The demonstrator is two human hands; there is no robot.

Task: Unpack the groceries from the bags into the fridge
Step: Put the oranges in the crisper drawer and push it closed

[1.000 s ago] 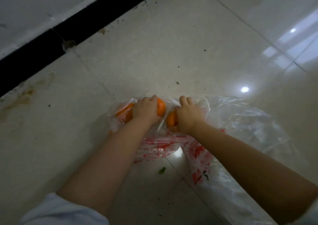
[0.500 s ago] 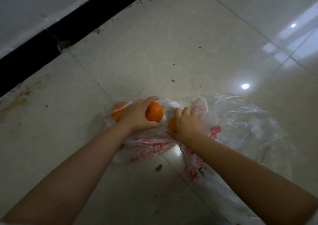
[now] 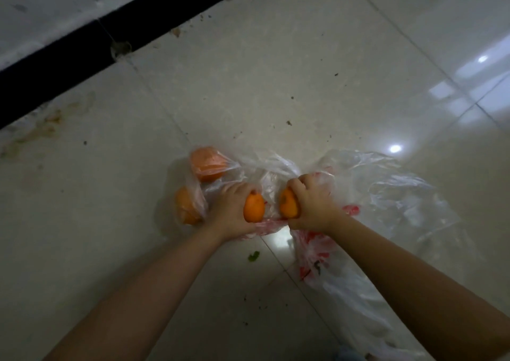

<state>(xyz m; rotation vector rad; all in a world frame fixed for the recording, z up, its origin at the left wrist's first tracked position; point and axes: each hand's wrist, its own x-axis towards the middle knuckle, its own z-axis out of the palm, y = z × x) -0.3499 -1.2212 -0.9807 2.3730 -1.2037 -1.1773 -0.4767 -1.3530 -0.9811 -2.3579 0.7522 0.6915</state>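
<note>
A clear plastic bag [image 3: 386,195] with red print lies crumpled on the tiled floor. My left hand [image 3: 231,208] grips one orange [image 3: 254,207] just above the bag's mouth. Close to its right, my right hand [image 3: 314,206] grips a second orange [image 3: 288,204]. Two more oranges stay inside the bag's left end, one at the far side [image 3: 207,164] and one nearer me [image 3: 186,204], both seen through the plastic. No fridge is in view.
A black skirting strip [image 3: 69,48] runs diagonally along the wall at the upper left. The glossy floor [image 3: 303,70] carries specks of dirt, a stain at left and a small green scrap [image 3: 254,255] near the bag.
Both hands have pulled back toward me, each with an orange now out of the bag. The two oranges left in the bag's left end have come into view.
</note>
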